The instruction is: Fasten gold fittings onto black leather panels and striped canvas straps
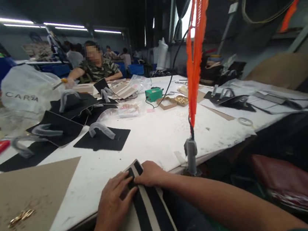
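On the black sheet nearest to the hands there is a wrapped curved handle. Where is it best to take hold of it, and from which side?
Probably at the raised middle of the wrapped handle, from above. It arches clear of the black sheet, so fingers can close under the arch; both ends sit low on the sheet.

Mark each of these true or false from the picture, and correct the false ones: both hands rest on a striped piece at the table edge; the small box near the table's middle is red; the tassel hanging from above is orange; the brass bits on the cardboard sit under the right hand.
1. Both hands rest on a striped piece at the table edge. True: the left hand and right hand press on the black-and-cream striped piece.
2. The small box is red. False: the small box is green.
3. The hanging tassel is orange. True.
4. The brass bits sit under the right hand. False: they lie apart on the cardboard sheet, left of both hands.
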{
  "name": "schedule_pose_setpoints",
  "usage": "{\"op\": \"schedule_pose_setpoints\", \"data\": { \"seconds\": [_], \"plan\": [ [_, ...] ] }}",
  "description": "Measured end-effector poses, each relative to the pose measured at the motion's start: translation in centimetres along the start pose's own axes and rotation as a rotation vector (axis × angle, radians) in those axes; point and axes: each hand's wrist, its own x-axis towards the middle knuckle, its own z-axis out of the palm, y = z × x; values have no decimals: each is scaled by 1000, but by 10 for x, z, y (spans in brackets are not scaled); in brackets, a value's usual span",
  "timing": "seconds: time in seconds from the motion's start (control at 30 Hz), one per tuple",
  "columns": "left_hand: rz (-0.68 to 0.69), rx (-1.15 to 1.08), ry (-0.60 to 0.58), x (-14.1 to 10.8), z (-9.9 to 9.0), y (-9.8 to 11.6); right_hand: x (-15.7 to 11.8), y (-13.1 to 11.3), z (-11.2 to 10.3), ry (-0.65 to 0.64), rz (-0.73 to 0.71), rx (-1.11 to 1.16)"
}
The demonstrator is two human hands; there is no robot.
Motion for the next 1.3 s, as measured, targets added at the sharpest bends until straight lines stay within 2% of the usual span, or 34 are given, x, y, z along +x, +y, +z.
{"op": "schedule_pose_setpoints", "data": {
  "seconds": [0.1, 0.13, 0.2, 0.27, 0.37, 0.43, 0.53, 0.63, 0.77, 0.93, 1.2, 1.3],
  "plan": [
    [-9, -20, 22, -1, 12, -12, -3, -2, -5, -30, -17, -36],
    [2, -14, 28, 0, 14, -15, -9, -2, -9, -5, -12, -47],
    [23, 11, 36, 2, 16, -21, -29, 4, -20, 98, -13, 29],
    [31, 42, 48, 5, 16, -23, -58, 19, -38, 229, -27, 196],
    [46, 72, 46, 9, 15, -23, -96, 63, -83, 391, 24, 230],
    [62, 77, 41, 11, 14, -22, -104, 104, -120, 509, 136, 197],
    [95, 94, 63, 13, 12, -21, -84, 169, -167, 647, 288, 139],
    [126, 126, 85, 15, 10, -20, -45, 222, -195, 684, 362, 62],
    [146, 154, 90, 15, 11, -21, -4, 261, -207, 608, 393, -100],
    [138, 162, 68, 12, 14, -25, 18, 282, -212, 473, 439, -234],
    [172, 151, 105, 18, 11, -19, 8, 278, -221, 202, 534, -152],
    [153, 152, 100, 17, 11, -19, 3, 271, -222, 153, 540, -161]
  ]
}}
